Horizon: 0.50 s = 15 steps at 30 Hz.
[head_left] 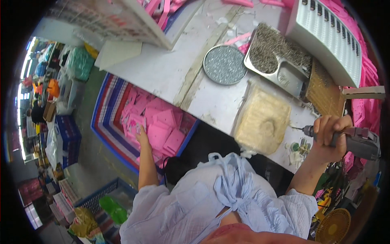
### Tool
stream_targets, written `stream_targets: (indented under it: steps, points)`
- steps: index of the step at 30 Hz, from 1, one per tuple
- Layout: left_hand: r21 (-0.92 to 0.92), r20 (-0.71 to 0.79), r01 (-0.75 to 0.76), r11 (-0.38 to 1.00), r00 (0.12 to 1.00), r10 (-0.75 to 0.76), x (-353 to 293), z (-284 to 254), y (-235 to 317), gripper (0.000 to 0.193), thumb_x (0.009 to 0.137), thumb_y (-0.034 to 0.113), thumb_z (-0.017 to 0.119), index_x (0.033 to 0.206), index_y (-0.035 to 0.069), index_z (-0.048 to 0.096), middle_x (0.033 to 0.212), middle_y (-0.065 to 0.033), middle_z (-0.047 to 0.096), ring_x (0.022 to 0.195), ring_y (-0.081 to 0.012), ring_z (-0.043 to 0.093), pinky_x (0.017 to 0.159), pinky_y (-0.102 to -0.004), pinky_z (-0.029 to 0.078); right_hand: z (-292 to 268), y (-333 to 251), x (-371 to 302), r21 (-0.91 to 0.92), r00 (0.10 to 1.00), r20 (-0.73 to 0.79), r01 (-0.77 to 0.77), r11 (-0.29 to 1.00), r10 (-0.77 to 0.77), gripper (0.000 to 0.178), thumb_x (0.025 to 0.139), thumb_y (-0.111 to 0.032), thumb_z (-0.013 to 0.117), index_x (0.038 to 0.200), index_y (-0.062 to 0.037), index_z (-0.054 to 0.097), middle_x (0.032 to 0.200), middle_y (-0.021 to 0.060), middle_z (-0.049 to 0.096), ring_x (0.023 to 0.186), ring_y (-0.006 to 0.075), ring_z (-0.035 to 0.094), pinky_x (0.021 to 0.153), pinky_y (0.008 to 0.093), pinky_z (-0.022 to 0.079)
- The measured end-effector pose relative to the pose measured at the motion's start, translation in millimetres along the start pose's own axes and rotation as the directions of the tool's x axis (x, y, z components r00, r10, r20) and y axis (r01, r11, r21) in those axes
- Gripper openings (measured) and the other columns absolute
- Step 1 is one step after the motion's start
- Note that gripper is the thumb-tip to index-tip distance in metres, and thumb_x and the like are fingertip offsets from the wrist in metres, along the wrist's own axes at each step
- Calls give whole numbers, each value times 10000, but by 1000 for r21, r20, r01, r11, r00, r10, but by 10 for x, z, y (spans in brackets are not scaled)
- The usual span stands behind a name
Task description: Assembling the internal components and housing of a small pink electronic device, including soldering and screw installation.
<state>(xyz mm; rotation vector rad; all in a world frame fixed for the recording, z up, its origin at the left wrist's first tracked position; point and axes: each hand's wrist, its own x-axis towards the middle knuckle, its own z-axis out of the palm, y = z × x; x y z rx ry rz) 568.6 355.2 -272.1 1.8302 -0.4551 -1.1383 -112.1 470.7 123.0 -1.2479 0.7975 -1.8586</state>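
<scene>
Left hand [142, 136] reaches down, fingers spread on pink plastic pieces [160, 126]; right hand [331, 136] is clenched around an electric screwdriver [353, 140].

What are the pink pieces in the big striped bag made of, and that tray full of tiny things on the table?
The pink pieces look like moulded plastic: flat, matte, all one colour. The striped bag seems woven plastic sheet. The tray looks like metal, silvery and dully shiny; the small bits in it look like metal too, though too small to tell.

One round tin [224, 64], one metal tray [280, 57], one power screwdriver [353, 140], many pink cards [156, 124].
</scene>
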Motion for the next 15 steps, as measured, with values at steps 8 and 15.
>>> stream_targets:
  steps: [8,15]
  points:
    - [-329,600,-939,-97,-287,747,-2824,3496,3223,69,837,29,730,887,10,686,799,-131,657,733,-306,658,684,-362,513,-151,59,-102,-142,977,-211,-42,989,11,463,934,-375,741,1137,-42,492,696,-3,501,566,118,474,648,304,457]
    - [495,687,-812,309,584,433,-1422,7176,3597,558,922,532,634,1266,103,731,1164,-223,738,1147,-370,700,1015,-455,518,-70,-87,4,-309,929,-365,-185,933,63,699,852,-441,819,1310,-29,489,769,18,564,655,137,561,787,355,515]
